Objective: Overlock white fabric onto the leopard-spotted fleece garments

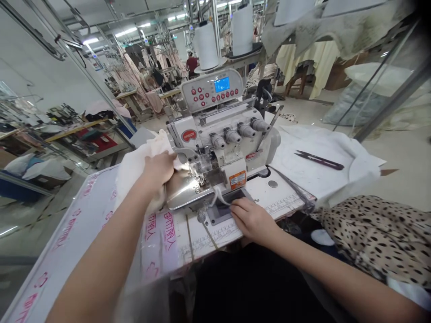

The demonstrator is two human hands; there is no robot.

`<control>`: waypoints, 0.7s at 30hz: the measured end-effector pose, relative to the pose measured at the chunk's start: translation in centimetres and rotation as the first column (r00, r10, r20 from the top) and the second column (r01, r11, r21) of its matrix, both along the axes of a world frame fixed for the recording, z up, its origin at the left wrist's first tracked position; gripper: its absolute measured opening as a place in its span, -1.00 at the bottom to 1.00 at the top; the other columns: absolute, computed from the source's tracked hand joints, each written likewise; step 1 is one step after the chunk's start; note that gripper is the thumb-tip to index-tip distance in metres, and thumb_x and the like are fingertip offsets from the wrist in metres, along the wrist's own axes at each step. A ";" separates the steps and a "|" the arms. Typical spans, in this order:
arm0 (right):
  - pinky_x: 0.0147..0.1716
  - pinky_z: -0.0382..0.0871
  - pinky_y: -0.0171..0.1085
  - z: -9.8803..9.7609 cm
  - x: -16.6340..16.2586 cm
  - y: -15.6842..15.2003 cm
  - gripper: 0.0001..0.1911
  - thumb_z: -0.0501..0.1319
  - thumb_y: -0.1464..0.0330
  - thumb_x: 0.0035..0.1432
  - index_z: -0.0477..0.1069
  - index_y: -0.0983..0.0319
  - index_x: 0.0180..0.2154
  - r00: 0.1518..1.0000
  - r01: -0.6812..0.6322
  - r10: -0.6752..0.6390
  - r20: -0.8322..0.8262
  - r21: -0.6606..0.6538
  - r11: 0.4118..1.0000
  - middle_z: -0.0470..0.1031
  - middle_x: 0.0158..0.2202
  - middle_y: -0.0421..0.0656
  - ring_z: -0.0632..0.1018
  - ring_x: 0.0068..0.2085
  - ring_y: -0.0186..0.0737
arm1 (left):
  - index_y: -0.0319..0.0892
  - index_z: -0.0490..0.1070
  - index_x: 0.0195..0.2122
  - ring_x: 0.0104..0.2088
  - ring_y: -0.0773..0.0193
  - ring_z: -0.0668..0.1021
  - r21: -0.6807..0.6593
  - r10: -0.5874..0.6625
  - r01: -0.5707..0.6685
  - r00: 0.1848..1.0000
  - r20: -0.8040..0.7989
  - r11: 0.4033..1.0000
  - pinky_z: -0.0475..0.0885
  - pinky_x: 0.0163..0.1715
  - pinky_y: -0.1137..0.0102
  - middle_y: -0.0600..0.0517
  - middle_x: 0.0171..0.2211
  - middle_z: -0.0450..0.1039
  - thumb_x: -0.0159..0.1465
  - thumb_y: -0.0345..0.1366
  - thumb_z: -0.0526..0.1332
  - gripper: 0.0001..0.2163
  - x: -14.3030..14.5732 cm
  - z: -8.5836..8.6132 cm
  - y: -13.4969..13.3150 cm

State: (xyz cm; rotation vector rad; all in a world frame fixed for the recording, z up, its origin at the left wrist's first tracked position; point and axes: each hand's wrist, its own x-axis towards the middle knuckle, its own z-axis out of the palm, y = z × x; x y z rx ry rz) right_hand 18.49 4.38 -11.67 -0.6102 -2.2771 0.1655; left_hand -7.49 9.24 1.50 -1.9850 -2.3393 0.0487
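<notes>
The sewing machine is finished in white and grey, with red buttons, a blue screen and an orange label. Cream fabric is seen left of it, black snips on white cloth right of it, and tan black-spotted fabric right-front.

Bright overhead tube lights, glare on the metal plate, and blurred, bent wide-angle edges.
</notes>
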 end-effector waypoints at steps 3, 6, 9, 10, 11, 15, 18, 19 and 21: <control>-0.25 0.37 -0.16 -1.5 -0.1 0.1 -0.77 -0.04 0.48 0.24 0.36 0.37 -0.35 0.998 0.017 -0.013 0.056 -0.075 0.997 0.34 -0.37 -0.03 0.38 -0.26 -0.15 | -0.31 0.40 -0.19 -0.05 -0.21 0.36 0.059 0.087 -0.092 0.992 0.091 0.994 0.18 -0.09 0.00 -0.31 -0.12 0.37 0.11 -0.41 0.01 -0.72 -0.8 -0.5 2.8; -0.26 0.36 -0.18 -1.5 -0.3 0.2 -0.79 -0.03 0.50 0.23 0.34 0.36 -0.37 0.999 -0.001 0.005 0.036 -0.107 0.994 0.32 -0.39 -0.06 0.38 -0.28 -0.16 | -0.31 0.39 -0.15 0.01 -0.09 0.34 0.119 0.084 -0.114 0.969 0.232 0.986 0.19 -0.02 0.14 -0.25 -0.07 0.36 0.12 -0.42 0.03 -0.71 -1.0 -0.8 3.2; -0.28 0.35 -0.19 -1.2 -0.2 0.1 -0.80 -0.03 0.52 0.21 0.33 0.35 -0.37 1.000 -0.016 0.019 0.019 -0.115 0.993 0.33 -0.38 -0.06 0.38 -0.30 -0.17 | -0.22 0.37 -0.09 0.02 0.09 0.35 0.181 0.056 -0.140 0.915 0.401 0.973 0.19 0.03 0.28 -0.11 -0.05 0.37 0.18 -0.37 -0.01 -0.70 -1.4 -1.1 0.0; -0.29 0.35 -0.19 -1.2 -0.1 0.1 -0.80 -0.04 0.52 0.21 0.32 0.35 -0.37 1.000 -0.020 0.022 0.021 -0.115 0.993 0.33 -0.38 -0.07 0.37 -0.30 -0.17 | -0.22 0.35 -0.07 0.00 0.11 0.37 0.192 0.067 -0.173 0.887 0.457 0.966 0.22 0.02 0.28 -0.10 -0.06 0.38 0.22 -0.31 -0.04 -0.68 -1.7 -1.2 -1.9; -0.28 0.35 -0.18 -1.2 -0.1 0.0 -0.80 -0.04 0.53 0.21 0.32 0.35 -0.37 0.999 -0.022 0.025 0.025 -0.113 0.993 0.33 -0.38 -0.07 0.38 -0.30 -0.17 | -0.25 0.32 -0.04 -0.04 0.10 0.41 0.189 0.090 -0.214 0.855 0.511 0.958 0.28 -0.02 0.26 -0.12 -0.09 0.40 0.25 -0.24 -0.09 -0.64 -2.1 -1.5 -4.2; -0.26 0.35 -0.17 -1.5 0.0 0.0 -0.79 -0.05 0.52 0.21 0.33 0.35 -0.37 0.999 -0.029 0.032 0.041 -0.089 0.996 0.34 -0.37 -0.05 0.38 -0.29 -0.16 | -0.37 0.18 0.07 -0.16 0.08 0.49 -0.011 0.177 -0.410 0.370 0.912 0.912 0.40 -0.15 0.18 -0.22 -0.19 0.44 0.26 0.00 -0.24 -0.42 -3.7 -3.7 -15.9; -0.26 0.35 -0.16 -2.0 0.0 0.2 -0.78 -0.06 0.47 0.22 0.34 0.35 -0.35 0.999 -0.025 0.026 0.045 -0.040 0.999 0.36 -0.36 -0.04 0.39 -0.29 -0.15 | -0.28 0.21 0.05 -0.10 0.02 0.46 -0.196 0.127 -0.534 -0.163 0.978 0.822 0.39 -0.13 0.16 -0.21 -0.17 0.43 0.15 0.09 0.02 -0.41 -4.2 -5.9 -24.6; -0.26 0.35 -0.16 -2.2 0.0 0.3 -0.77 -0.06 0.45 0.23 0.34 0.35 -0.35 0.999 -0.022 0.023 0.047 -0.020 1.000 0.37 -0.36 -0.04 0.40 -0.29 -0.15 | -0.24 0.25 0.02 -0.10 0.02 0.46 -0.217 0.118 -0.574 -0.205 0.972 0.790 0.39 -0.14 0.18 -0.19 -0.17 0.44 0.11 0.05 0.12 -0.44 -4.3 -6.6 -26.9; -0.25 0.35 -0.16 -2.7 0.0 0.4 -0.75 -0.06 0.41 0.23 0.35 0.34 -0.34 0.998 -0.020 0.019 0.056 0.017 1.000 0.38 -0.35 -0.04 0.41 -0.28 -0.14 | -0.23 0.33 -0.08 -0.15 0.03 0.48 -0.229 0.124 -0.643 -0.205 0.971 0.731 0.41 -0.20 0.23 -0.17 -0.20 0.45 0.02 -0.07 0.27 -0.51 -4.7 -7.6 -30.5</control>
